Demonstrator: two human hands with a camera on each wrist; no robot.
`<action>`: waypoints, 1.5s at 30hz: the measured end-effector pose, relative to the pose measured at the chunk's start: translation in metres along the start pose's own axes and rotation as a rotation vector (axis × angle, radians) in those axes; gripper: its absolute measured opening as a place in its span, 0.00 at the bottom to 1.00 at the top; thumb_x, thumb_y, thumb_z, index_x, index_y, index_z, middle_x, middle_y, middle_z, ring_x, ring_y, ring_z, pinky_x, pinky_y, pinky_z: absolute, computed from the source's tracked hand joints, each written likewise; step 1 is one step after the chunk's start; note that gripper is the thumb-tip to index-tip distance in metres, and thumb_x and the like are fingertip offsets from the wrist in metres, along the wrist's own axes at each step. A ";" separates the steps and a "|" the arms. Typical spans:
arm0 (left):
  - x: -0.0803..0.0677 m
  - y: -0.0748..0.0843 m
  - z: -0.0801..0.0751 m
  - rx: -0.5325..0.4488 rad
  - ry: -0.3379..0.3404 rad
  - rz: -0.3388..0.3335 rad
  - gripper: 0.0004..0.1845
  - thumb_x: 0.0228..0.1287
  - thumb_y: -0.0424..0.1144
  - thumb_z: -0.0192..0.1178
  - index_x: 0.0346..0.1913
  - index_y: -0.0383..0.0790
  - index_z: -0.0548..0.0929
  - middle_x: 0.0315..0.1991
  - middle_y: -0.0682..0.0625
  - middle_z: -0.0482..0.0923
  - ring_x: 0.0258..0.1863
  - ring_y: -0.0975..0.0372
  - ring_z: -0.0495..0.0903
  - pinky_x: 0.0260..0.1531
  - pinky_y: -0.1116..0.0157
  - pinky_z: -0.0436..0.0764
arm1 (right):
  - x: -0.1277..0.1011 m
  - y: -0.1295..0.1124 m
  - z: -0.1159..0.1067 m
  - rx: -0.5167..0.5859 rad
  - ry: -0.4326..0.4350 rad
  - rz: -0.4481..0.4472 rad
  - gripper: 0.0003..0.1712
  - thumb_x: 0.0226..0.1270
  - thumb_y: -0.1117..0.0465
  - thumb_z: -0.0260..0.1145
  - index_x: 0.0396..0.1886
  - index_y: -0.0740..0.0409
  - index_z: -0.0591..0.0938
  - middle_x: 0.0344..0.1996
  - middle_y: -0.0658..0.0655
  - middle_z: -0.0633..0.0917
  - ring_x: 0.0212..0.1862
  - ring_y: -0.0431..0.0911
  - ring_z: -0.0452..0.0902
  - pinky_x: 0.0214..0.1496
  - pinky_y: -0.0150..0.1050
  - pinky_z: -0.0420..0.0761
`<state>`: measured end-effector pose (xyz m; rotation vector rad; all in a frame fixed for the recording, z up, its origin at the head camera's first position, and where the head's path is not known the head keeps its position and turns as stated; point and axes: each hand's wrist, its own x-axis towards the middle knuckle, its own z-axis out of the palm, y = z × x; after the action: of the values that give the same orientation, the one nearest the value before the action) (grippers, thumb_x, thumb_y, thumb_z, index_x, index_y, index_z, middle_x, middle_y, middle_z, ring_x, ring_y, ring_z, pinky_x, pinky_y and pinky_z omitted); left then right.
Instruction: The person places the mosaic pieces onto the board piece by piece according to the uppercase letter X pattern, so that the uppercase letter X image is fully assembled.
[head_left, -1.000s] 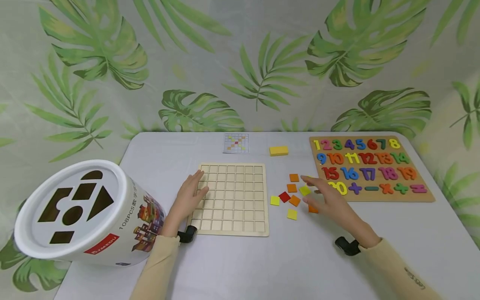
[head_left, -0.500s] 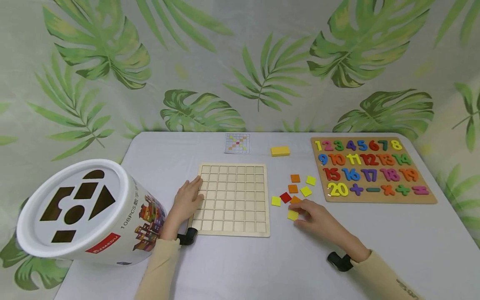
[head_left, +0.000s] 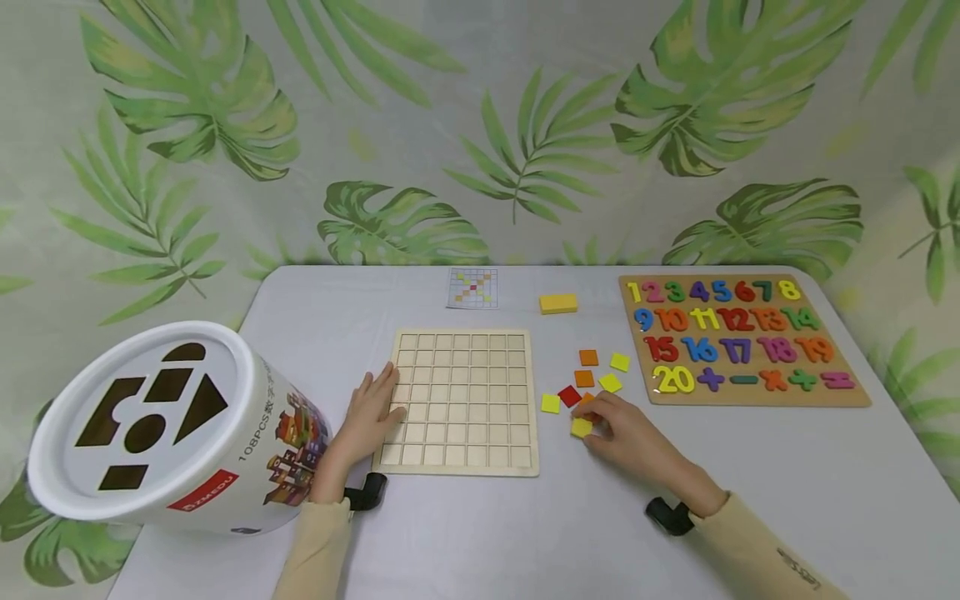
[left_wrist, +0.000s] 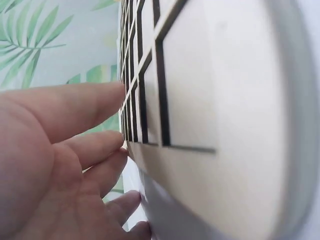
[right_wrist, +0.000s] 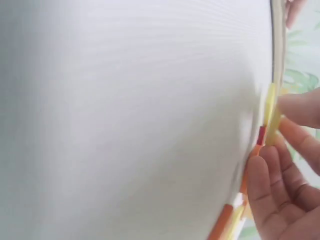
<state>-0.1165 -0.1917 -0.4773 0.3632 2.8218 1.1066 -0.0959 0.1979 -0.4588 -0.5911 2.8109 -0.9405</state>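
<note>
Risk – the grid board [head_left: 463, 400] could skid on the smooth worktop [head_left: 480, 533] since the left hand [head_left: 372, 412] only lies flat on its left edge, fingers straight, no grip. The yellow tile [head_left: 581, 427] is thin and could slip from the pinch or nudge the red tile [head_left: 569, 396] just beside it – right hand [head_left: 626, 433] pinches it with curled fingertips, low on the worktop right of the board.

I wear pale yellow long sleeves on both arms. My right sleeve [head_left: 757, 550] has small dark lettering along the forearm. A black camera mount [head_left: 670, 516] sits at my right wrist, another [head_left: 365, 492] at my left.
</note>
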 end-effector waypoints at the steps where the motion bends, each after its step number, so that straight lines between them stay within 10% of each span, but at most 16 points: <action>1: -0.002 0.000 0.000 -0.003 -0.003 0.003 0.35 0.65 0.31 0.56 0.70 0.22 0.54 0.72 0.31 0.46 0.69 0.32 0.38 0.61 0.32 0.36 | 0.002 -0.001 0.000 0.004 0.010 -0.011 0.18 0.52 0.70 0.72 0.45 0.58 0.83 0.35 0.47 0.77 0.37 0.43 0.72 0.39 0.36 0.79; 24: -0.007 -0.003 0.005 0.010 0.052 0.011 0.30 0.64 0.24 0.51 0.70 0.25 0.59 0.72 0.35 0.51 0.69 0.35 0.44 0.62 0.34 0.41 | 0.130 -0.069 0.025 0.241 -0.058 -0.227 0.18 0.58 0.70 0.66 0.50 0.64 0.81 0.40 0.53 0.78 0.43 0.47 0.73 0.44 0.37 0.78; 45: -0.008 -0.001 0.002 0.046 0.066 0.019 0.30 0.63 0.23 0.52 0.69 0.24 0.60 0.71 0.34 0.54 0.69 0.35 0.46 0.63 0.36 0.44 | 0.200 -0.112 0.078 -0.047 -0.188 -0.172 0.16 0.61 0.71 0.61 0.49 0.61 0.83 0.41 0.53 0.80 0.42 0.44 0.74 0.48 0.35 0.74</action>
<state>-0.1088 -0.1924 -0.4795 0.3643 2.9118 1.0783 -0.2249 -0.0072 -0.4515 -0.8904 2.6537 -0.8003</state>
